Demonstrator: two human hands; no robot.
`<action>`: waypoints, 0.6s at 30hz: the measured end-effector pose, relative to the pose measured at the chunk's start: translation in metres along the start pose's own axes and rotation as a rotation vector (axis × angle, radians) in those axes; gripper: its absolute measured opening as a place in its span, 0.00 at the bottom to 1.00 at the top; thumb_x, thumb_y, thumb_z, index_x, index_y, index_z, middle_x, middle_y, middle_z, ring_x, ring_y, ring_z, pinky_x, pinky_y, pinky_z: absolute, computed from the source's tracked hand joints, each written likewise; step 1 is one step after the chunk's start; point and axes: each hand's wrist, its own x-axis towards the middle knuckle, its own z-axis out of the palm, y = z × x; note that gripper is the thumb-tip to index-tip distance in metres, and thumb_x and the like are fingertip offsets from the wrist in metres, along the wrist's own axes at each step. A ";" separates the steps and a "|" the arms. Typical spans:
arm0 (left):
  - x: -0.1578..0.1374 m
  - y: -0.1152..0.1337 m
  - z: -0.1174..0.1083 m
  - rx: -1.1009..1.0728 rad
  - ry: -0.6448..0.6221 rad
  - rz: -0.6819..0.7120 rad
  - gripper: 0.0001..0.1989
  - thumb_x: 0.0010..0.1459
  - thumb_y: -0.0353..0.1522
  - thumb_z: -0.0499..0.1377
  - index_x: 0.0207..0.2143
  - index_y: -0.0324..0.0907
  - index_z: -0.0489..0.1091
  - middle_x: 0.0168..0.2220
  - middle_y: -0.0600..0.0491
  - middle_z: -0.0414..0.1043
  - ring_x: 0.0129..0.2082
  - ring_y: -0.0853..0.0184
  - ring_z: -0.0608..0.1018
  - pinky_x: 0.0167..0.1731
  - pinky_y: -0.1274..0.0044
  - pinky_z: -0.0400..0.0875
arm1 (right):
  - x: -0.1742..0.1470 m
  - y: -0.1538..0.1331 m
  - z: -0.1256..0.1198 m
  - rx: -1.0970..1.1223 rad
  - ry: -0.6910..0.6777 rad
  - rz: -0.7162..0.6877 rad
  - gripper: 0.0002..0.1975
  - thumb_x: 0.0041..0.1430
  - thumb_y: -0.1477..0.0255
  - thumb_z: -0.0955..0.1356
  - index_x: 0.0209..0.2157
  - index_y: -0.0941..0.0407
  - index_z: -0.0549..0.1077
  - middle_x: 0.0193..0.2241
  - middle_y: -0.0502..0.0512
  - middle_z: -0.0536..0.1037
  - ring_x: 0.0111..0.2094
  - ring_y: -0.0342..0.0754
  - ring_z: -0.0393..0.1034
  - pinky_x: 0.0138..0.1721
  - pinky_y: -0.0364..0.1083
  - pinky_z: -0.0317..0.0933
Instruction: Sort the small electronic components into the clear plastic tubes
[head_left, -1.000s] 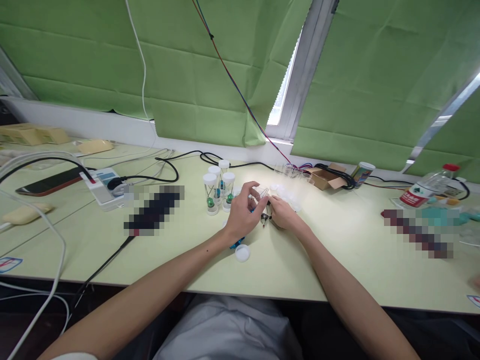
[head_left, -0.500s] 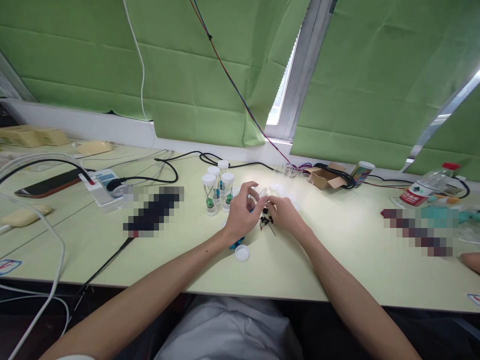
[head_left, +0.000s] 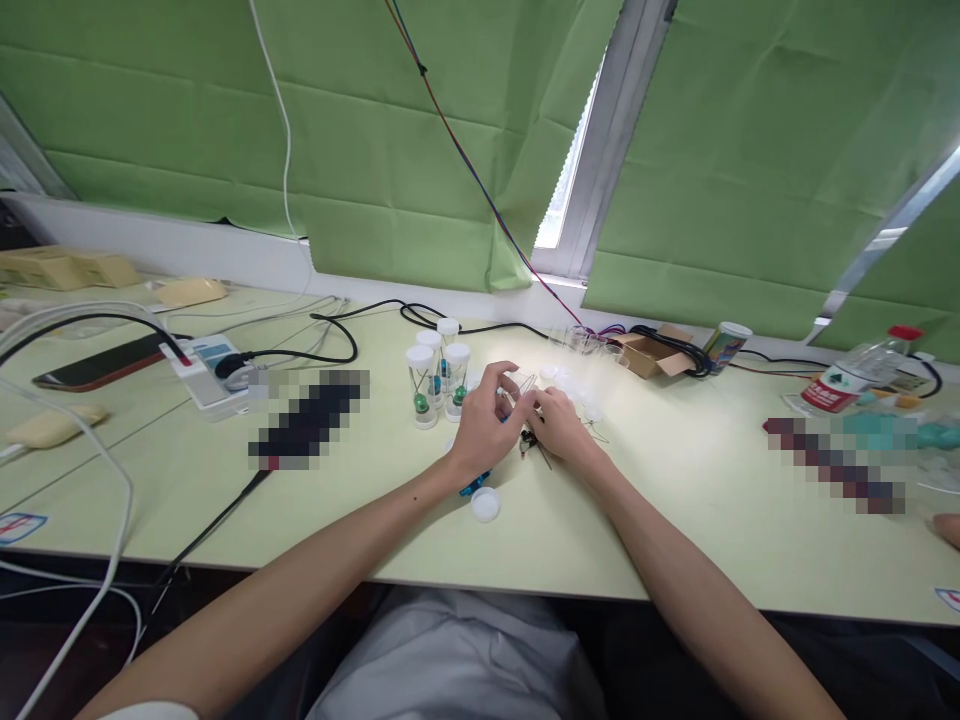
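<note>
Over the middle of the table, my left hand (head_left: 489,425) is curled, thumb and fingers closed around a thin wire-like piece (head_left: 527,382). My right hand (head_left: 562,425) meets it at the fingertips, its fingers pinched together; what they hold is too small to make out. Beneath the hands lie small black parts with thin leads (head_left: 529,440), partly covered by the right hand. By my left wrist are blue parts (head_left: 475,484) and a round white lid (head_left: 485,504). Several clear tubes with white caps (head_left: 421,385) stand left of my left hand, with green and blue pieces inside.
Clear cups (head_left: 577,340) and an open cardboard box (head_left: 654,350) stand at the back, near a printed can (head_left: 727,345). A red-capped bottle (head_left: 847,375) is to the right. A power strip (head_left: 206,375) and cables lie left. Another person's hand (head_left: 946,528) shows at the right edge.
My right hand has shifted slightly left and closer to my left hand, covering more of the black parts. Thin wires now show to its right. My left hand stays nearly still.
</note>
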 end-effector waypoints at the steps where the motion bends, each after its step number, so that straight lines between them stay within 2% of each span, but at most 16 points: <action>1: 0.000 0.000 0.000 0.000 -0.001 0.000 0.16 0.61 0.38 0.59 0.49 0.46 0.60 0.33 0.58 0.66 0.20 0.77 0.69 0.21 0.81 0.65 | 0.000 0.000 0.000 0.000 -0.005 0.009 0.07 0.65 0.74 0.64 0.38 0.59 0.73 0.36 0.61 0.71 0.40 0.52 0.66 0.43 0.48 0.59; 8: 0.000 -0.001 0.000 0.005 -0.008 0.003 0.15 0.62 0.39 0.58 0.49 0.46 0.60 0.34 0.58 0.67 0.19 0.77 0.69 0.21 0.81 0.64 | 0.001 0.001 0.001 -0.026 -0.021 0.037 0.06 0.65 0.75 0.62 0.33 0.57 0.69 0.36 0.60 0.70 0.38 0.52 0.65 0.42 0.48 0.59; 18: 0.000 0.000 0.000 0.000 0.002 -0.015 0.15 0.61 0.39 0.59 0.48 0.47 0.61 0.34 0.58 0.66 0.20 0.77 0.69 0.21 0.81 0.65 | 0.002 0.004 0.005 -0.052 -0.005 0.026 0.06 0.65 0.78 0.60 0.34 0.57 0.66 0.36 0.61 0.71 0.38 0.53 0.63 0.41 0.49 0.58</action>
